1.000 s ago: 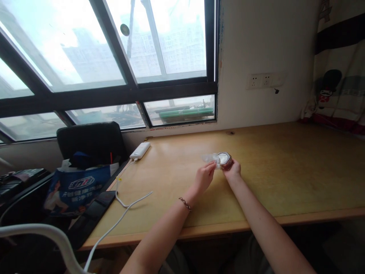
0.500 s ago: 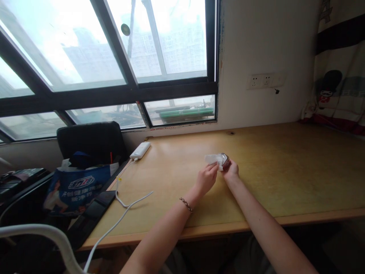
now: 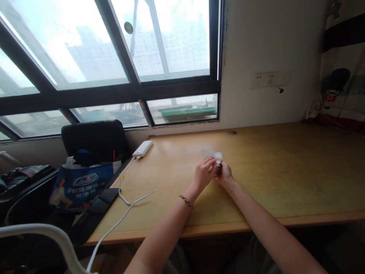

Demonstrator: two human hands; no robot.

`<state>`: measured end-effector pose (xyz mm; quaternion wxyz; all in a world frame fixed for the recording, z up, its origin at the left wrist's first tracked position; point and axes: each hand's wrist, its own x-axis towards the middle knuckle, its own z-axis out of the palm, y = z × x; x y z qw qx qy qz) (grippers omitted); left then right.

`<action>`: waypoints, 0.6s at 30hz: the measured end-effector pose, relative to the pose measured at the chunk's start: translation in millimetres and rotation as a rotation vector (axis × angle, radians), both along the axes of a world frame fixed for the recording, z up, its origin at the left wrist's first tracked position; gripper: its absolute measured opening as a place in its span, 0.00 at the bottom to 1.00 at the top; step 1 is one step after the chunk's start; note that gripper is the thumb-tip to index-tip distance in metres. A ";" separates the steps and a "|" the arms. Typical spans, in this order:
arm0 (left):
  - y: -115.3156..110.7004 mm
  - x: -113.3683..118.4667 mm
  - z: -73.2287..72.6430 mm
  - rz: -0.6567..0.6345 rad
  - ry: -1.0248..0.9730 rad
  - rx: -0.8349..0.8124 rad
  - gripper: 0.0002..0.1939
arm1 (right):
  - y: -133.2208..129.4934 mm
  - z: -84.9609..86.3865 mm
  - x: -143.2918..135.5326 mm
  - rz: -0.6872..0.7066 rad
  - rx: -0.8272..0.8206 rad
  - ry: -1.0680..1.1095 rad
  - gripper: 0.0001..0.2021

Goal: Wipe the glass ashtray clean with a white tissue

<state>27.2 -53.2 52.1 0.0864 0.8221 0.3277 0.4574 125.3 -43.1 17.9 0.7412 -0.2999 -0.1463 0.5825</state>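
Note:
Above the wooden desk (image 3: 273,171), my left hand (image 3: 203,174) is closed on a white tissue (image 3: 216,155), which sticks out limply beyond my fingertips. My right hand (image 3: 227,174) grips a small dark reddish-brown object (image 3: 219,170); it looks rounded, but fingers and tissue cover most of it, so its kind is unclear. The tissue lies against the upper part of this object. Both hands are close together, and a braided bracelet circles my left wrist.
A white power bank (image 3: 143,148) with a white cable (image 3: 128,205) lies along the desk's left edge. Beside the desk stand a black chair (image 3: 95,139) and a blue printed bag (image 3: 82,186). A white curved tube (image 3: 42,230) crosses the lower left.
Both hands have turned with the dark object, and it is now mostly hidden behind the fingers. The tissue has shifted slightly over it. The view has swung a little left.

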 end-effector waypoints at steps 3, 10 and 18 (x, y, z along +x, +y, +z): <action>3.4 -0.5 1.1 0.049 -0.127 -0.085 0.11 | -2.3 5.0 1.4 0.052 -0.028 0.040 0.06; 13.1 -2.3 -6.0 0.099 -0.174 -0.208 0.13 | -0.7 9.2 11.4 0.021 -0.067 0.100 0.09; 11.3 -2.8 -13.9 0.148 0.083 -0.117 0.13 | 4.3 5.5 21.7 -0.047 -0.053 0.138 0.09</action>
